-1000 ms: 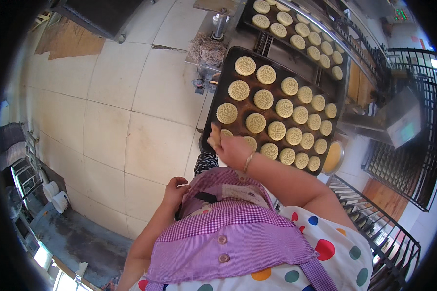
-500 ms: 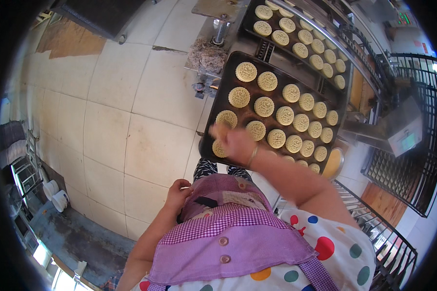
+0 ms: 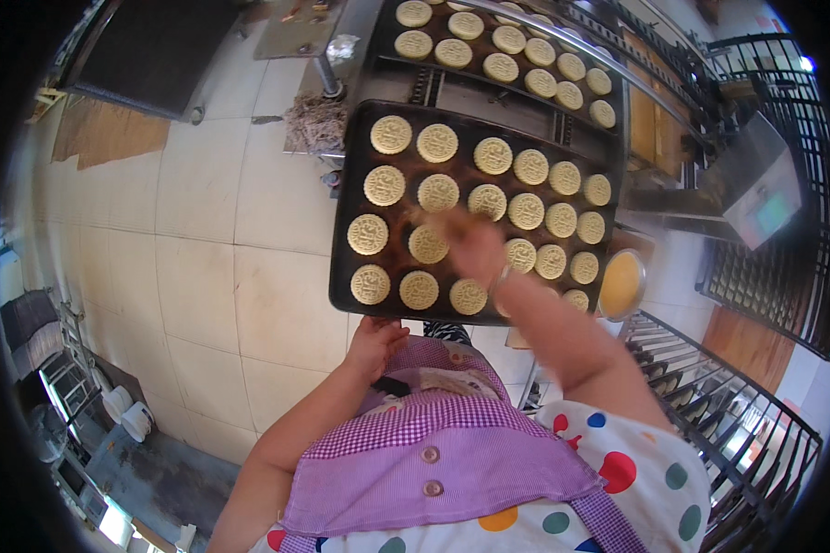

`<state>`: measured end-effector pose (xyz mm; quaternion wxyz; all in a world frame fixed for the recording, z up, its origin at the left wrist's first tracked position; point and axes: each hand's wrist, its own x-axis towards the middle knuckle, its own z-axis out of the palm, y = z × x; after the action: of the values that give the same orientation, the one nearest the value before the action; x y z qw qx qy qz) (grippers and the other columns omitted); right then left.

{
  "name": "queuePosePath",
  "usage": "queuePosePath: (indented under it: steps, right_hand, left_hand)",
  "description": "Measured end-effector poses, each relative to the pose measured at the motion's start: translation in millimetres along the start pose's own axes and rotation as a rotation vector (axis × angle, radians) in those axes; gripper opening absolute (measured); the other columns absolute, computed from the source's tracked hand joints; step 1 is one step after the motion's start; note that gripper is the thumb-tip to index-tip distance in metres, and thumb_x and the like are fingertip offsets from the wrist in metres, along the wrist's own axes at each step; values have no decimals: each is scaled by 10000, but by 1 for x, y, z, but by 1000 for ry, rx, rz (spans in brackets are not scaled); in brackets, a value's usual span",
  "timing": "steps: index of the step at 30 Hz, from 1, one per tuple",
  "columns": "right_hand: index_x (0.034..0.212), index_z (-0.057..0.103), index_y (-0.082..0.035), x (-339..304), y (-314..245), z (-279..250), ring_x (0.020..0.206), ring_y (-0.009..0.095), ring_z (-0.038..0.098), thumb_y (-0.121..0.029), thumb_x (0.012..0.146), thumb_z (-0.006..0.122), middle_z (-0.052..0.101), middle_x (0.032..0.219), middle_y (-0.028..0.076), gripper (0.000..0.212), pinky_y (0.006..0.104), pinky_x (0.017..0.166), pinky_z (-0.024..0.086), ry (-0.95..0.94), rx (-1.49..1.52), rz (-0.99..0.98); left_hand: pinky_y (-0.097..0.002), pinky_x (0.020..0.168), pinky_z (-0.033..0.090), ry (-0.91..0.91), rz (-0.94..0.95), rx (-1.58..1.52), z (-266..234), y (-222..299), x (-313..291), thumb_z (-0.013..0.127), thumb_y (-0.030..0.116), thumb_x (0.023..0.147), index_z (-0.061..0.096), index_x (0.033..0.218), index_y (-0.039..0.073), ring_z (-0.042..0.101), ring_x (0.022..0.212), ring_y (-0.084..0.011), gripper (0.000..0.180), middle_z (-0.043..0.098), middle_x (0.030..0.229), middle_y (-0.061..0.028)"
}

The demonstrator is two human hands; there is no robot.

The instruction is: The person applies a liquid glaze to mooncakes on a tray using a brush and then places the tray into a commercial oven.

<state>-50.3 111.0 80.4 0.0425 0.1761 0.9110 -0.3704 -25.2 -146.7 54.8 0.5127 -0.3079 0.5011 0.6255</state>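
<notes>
My right hand hovers blurred over the dark baking tray of round cookies; grip unreadable. My left hand rests loosely curled just below the tray's near edge, holding nothing.

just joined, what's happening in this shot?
A person in a purple apron stands over a dark baking tray filled with rows of round stamped biscuits. The right hand reaches over the tray's middle, blurred, so its grip is unclear. The left hand sits at the tray's near edge. A second tray lies beyond.
</notes>
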Motion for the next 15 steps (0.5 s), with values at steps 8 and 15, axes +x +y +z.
queuePosePath:
  steps: [8,15]
  right_hand:
    - [998,636,-2,-55,127,-80,878,325,628,-174,877,551,663,924,170,227,357,761,497,359,188,176]
    - [1277,488,-173,-111,188,-140,856,307,634,-177,906,466,608,1119,122,371,410,737,521,148,-309,-67]
  left_hand:
    - [-356,712,533,187,79,-84,22,-10,7,541,43,881,419,1083,65,608,842,-242,237,558,1022,-95]
    - [-377,787,508,231,180,-9,12,-23,21,550,51,883,453,1088,92,582,907,-248,231,571,1033,-77]
